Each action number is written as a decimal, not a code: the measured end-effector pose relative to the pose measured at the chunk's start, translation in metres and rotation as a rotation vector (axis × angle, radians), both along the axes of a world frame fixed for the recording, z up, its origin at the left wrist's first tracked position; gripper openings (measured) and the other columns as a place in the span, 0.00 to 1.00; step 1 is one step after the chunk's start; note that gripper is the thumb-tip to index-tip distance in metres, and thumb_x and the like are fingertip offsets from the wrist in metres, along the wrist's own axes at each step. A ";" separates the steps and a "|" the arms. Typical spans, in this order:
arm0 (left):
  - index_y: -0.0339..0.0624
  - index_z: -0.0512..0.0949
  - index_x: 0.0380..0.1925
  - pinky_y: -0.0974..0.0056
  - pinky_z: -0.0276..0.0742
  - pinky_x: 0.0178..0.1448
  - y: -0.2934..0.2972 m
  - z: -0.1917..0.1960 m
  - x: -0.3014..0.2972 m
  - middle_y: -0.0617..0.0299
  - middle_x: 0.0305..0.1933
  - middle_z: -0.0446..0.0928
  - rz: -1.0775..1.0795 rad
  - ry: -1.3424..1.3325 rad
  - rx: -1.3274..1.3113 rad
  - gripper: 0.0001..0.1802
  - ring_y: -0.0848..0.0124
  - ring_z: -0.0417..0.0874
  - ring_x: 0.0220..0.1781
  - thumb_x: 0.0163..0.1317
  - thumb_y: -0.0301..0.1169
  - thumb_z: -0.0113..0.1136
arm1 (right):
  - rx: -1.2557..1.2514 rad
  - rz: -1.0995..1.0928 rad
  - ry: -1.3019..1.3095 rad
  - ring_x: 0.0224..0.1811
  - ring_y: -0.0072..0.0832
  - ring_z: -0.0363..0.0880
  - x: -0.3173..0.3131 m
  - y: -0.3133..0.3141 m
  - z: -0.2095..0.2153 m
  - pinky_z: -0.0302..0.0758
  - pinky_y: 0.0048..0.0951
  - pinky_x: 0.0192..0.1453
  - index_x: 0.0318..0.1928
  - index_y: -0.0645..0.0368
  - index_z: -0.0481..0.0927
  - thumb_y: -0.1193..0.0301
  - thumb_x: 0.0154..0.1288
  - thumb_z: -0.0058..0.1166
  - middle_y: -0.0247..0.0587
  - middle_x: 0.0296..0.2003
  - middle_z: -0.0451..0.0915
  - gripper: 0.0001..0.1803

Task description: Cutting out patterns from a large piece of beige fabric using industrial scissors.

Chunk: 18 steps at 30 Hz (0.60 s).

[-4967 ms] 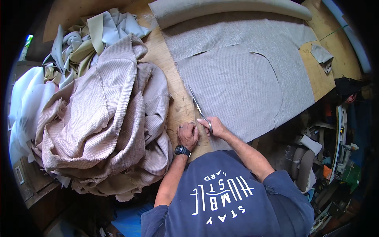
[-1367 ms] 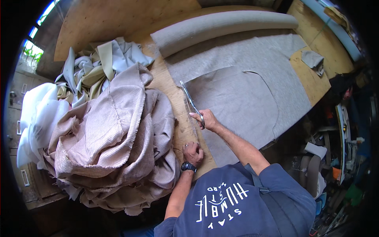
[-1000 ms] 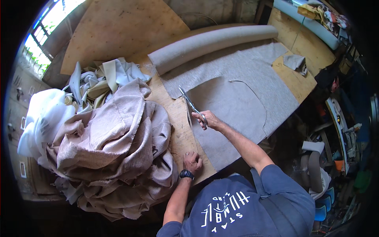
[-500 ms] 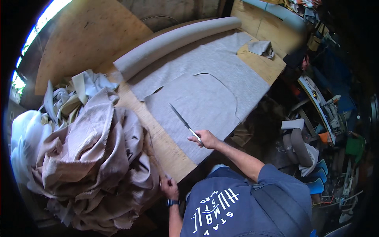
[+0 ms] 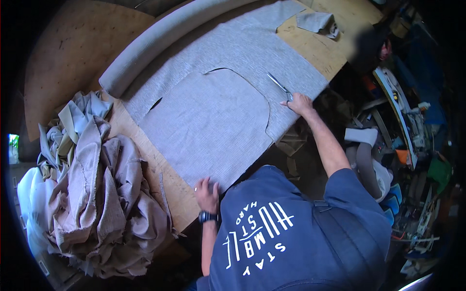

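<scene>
My right hand (image 5: pixel 299 104) is closed round the handles of a pair of metal scissors (image 5: pixel 277 84). Their blades point to the far left, over the grey fabric (image 5: pixel 291 63) near its right edge. A rounded piece of grey fabric (image 5: pixel 204 131) lies flat on top or within that sheet, its curved cut edge showing as dark gaps at the far side and right. At the near corner of this piece rests my left hand (image 5: pixel 208 194), fingers stretched and apart, touching the fabric's edge.
A long fabric roll (image 5: pixel 160 46) lies along the back of the wooden table (image 5: pixel 177 206). Crumpled brown cloth (image 5: pixel 104 184) is heaped at the left. A small grey scrap (image 5: pixel 316 22) sits at the far right. Cluttered tools and foam pieces (image 5: pixel 371 165) stand to the right.
My right hand has carried the scissors right and away from me, off the rounded piece. My left hand has moved from the table's edge onto the fabric's corner, its fingers opening. The view has shifted.
</scene>
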<state>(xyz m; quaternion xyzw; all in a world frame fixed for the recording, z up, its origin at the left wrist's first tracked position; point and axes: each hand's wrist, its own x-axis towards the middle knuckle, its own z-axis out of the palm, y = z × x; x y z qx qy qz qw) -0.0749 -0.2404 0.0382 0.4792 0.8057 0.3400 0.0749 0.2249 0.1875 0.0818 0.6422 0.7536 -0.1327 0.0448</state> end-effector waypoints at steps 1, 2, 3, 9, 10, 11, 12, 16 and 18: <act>0.42 0.83 0.43 0.47 0.73 0.52 0.021 -0.007 0.004 0.53 0.44 0.80 0.008 0.000 -0.012 0.11 0.50 0.79 0.47 0.62 0.33 0.67 | 0.023 0.026 -0.049 0.54 0.52 0.84 0.011 0.018 -0.005 0.79 0.50 0.57 0.50 0.60 0.85 0.36 0.52 0.67 0.59 0.47 0.86 0.41; 0.43 0.83 0.41 0.48 0.72 0.53 0.036 -0.010 0.006 0.54 0.43 0.79 -0.006 0.035 -0.071 0.10 0.51 0.78 0.47 0.62 0.34 0.68 | 0.022 0.054 -0.061 0.54 0.51 0.84 0.017 0.024 -0.005 0.78 0.50 0.58 0.49 0.60 0.84 0.38 0.52 0.69 0.57 0.47 0.86 0.38; 0.44 0.83 0.40 0.48 0.71 0.53 0.046 -0.011 0.007 0.54 0.42 0.79 -0.020 0.069 -0.129 0.10 0.53 0.78 0.47 0.62 0.34 0.68 | 0.014 0.064 -0.055 0.54 0.51 0.84 0.022 0.031 -0.004 0.78 0.50 0.58 0.49 0.60 0.84 0.38 0.52 0.69 0.57 0.47 0.86 0.38; 0.42 0.78 0.32 0.48 0.68 0.50 0.051 -0.020 0.007 0.54 0.38 0.76 -0.046 0.224 -0.202 0.08 0.52 0.76 0.44 0.64 0.33 0.66 | -0.179 0.255 0.038 0.50 0.51 0.85 0.040 0.046 -0.008 0.79 0.49 0.53 0.44 0.61 0.83 0.49 0.50 0.74 0.56 0.44 0.85 0.30; 0.41 0.77 0.32 0.48 0.68 0.50 0.052 -0.015 0.007 0.53 0.38 0.75 -0.013 0.179 -0.181 0.08 0.51 0.75 0.44 0.65 0.32 0.64 | -0.055 0.304 0.090 0.48 0.51 0.85 0.045 0.041 -0.012 0.80 0.49 0.52 0.43 0.61 0.83 0.52 0.50 0.75 0.55 0.42 0.85 0.28; 0.41 0.77 0.32 0.48 0.68 0.50 0.055 -0.006 0.006 0.52 0.38 0.75 0.027 0.136 -0.157 0.07 0.51 0.75 0.43 0.65 0.31 0.63 | 0.024 0.302 0.147 0.47 0.50 0.85 0.039 0.029 -0.008 0.80 0.48 0.52 0.43 0.61 0.83 0.53 0.51 0.74 0.54 0.41 0.86 0.28; 0.39 0.75 0.32 0.49 0.70 0.48 0.065 0.009 0.006 0.50 0.38 0.74 0.054 0.166 -0.125 0.06 0.51 0.75 0.41 0.67 0.29 0.60 | 0.107 0.295 0.206 0.47 0.48 0.85 0.029 0.018 0.002 0.80 0.47 0.52 0.44 0.61 0.83 0.53 0.52 0.74 0.52 0.41 0.86 0.27; 0.37 0.74 0.32 0.52 0.71 0.46 0.139 0.084 0.017 0.50 0.37 0.72 0.141 -0.093 0.141 0.06 0.54 0.75 0.39 0.67 0.25 0.59 | -0.516 0.544 0.602 0.36 0.40 0.87 -0.057 -0.054 0.050 0.82 0.42 0.46 0.72 0.57 0.66 0.40 0.52 0.72 0.46 0.28 0.86 0.54; 0.37 0.75 0.33 0.52 0.72 0.49 0.181 0.122 0.035 0.50 0.38 0.73 -0.002 -0.069 0.242 0.05 0.54 0.76 0.41 0.66 0.25 0.61 | -0.533 0.743 0.654 0.38 0.43 0.87 -0.109 -0.090 0.058 0.82 0.42 0.49 0.74 0.59 0.64 0.40 0.55 0.69 0.49 0.32 0.86 0.55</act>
